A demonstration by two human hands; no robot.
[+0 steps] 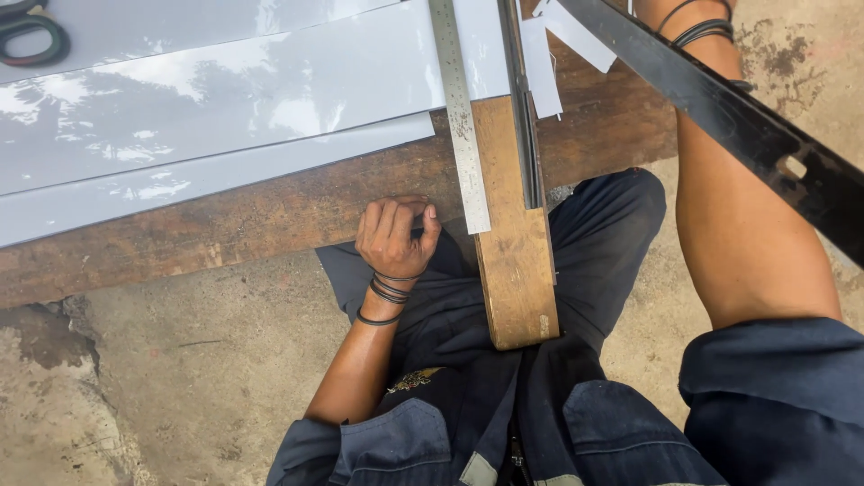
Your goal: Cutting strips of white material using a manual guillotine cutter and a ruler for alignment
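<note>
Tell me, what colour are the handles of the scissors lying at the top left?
Dark green, seen in the head view: the scissors lie on the pale grey sheets.

Pale grey sheets gleam with white glare, crossed by a silver ruler on brown, worn wood. Black bar, black wristbands, navy workwear; top-left, dark-green handles, scissors perhaps.
</note>
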